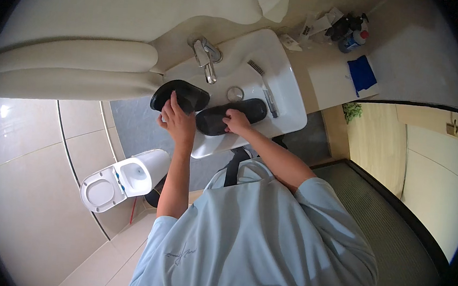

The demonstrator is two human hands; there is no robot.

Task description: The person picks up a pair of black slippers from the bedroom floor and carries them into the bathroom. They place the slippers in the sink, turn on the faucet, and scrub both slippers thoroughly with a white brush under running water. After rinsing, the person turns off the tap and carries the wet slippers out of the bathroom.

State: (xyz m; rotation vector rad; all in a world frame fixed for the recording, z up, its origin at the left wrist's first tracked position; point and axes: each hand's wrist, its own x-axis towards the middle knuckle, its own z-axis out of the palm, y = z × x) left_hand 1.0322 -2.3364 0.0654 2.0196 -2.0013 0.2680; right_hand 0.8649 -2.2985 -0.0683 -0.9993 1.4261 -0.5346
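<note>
Two black slippers, apparently rubber, are at the white washbasin [293, 95]. My left hand [180, 121] grips the left slipper [194, 96] at the basin's left edge, fingers over its near side and thumb hidden. The right slipper [252, 109] lies lengthwise in the basin, sole shape showing. My right hand [236, 122] has curled fingers at the near rim of that slipper; their tips are partly hidden. Beyond it, a scrubbing brush [264, 79] with dark bristles rests in the basin, next to the round drain cap [235, 94].
A chrome faucet [205, 56] rises at the basin's back left. On the counter [303, 72] to the right are several bottles [350, 39], plastic packaging [314, 26] and a blue cloth [362, 74]. A toilet [136, 172] with its lid up stands at left.
</note>
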